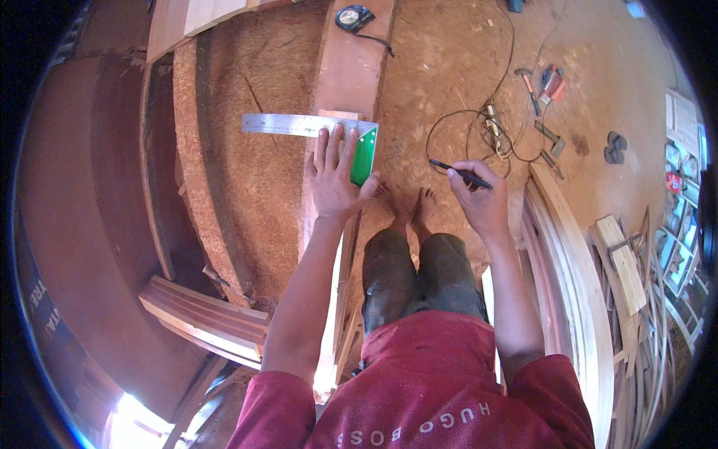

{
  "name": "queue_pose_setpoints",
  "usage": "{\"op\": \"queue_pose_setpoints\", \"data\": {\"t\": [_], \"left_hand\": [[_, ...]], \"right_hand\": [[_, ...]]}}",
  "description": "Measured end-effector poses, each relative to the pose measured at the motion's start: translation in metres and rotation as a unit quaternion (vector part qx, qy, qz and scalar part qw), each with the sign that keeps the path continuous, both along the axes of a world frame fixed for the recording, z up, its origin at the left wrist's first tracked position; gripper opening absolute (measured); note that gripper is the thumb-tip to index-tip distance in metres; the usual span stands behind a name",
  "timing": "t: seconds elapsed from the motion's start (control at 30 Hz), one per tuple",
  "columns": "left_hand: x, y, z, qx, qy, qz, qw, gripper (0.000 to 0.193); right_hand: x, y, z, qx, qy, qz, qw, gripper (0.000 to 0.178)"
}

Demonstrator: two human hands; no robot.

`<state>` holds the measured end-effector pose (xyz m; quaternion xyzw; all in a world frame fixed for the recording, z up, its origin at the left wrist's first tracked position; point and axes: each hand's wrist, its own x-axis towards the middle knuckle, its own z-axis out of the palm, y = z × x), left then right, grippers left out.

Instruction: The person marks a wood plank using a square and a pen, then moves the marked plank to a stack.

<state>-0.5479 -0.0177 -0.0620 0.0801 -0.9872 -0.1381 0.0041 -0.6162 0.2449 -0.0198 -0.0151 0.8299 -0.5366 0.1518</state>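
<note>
My left hand (338, 183) spreads over a try square (280, 126), its fingertips pressing on the steel blade and its thumb by the lower end of the green handle (364, 156). The blade lies across the end of a pale wooden piece (340, 114) and juts out past its left side. That wood runs back toward me under my hand and forearm. In my right hand (481, 198) is a black pen (465, 174), pinched between thumb and fingers, its tip pointing left and held apart from the wood.
A tape measure (354, 18) rests on a reddish plank (351, 71) ahead. On the right floor lie a coiled cord (493, 131), a hammer (529, 91), a red power tool (552, 84) and sandals (615, 147). Stacked boards (568, 277) stand right; more timber (206, 314) lies left.
</note>
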Motion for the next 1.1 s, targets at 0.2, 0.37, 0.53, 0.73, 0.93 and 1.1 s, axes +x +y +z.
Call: {"op": "queue_pose_setpoints", "data": {"t": [0.2, 0.37, 0.53, 0.73, 0.93, 1.1], "left_hand": [[-0.002, -0.002, -0.005, -0.011, 0.012, -0.001, 1.0, 0.091], [-0.003, -0.001, -0.004, -0.009, -0.003, 0.006, 1.0, 0.09], [-0.004, 0.0, -0.004, 0.0, 0.001, 0.004, 1.0, 0.09], [-0.005, 0.0, -0.003, 0.001, -0.005, 0.009, 1.0, 0.09], [-0.003, -0.003, -0.005, 0.0, 0.007, 0.013, 1.0, 0.091], [-0.005, -0.001, -0.009, -0.015, 0.017, 0.012, 1.0, 0.096]], "right_hand": [[-0.003, 0.001, -0.004, -0.01, -0.018, -0.02, 1.0, 0.013], [-0.005, 0.0, -0.011, -0.003, 0.012, -0.007, 1.0, 0.013], [-0.011, -0.007, -0.012, -0.007, 0.009, -0.007, 1.0, 0.013], [-0.03, -0.032, -0.007, -0.047, -0.011, 0.005, 0.999, 0.014], [-0.071, -0.106, -0.01, -0.129, 0.051, 0.067, 0.988, 0.018], [-0.104, -0.165, -0.004, -0.052, 0.092, 0.199, 0.974, 0.02]]}}
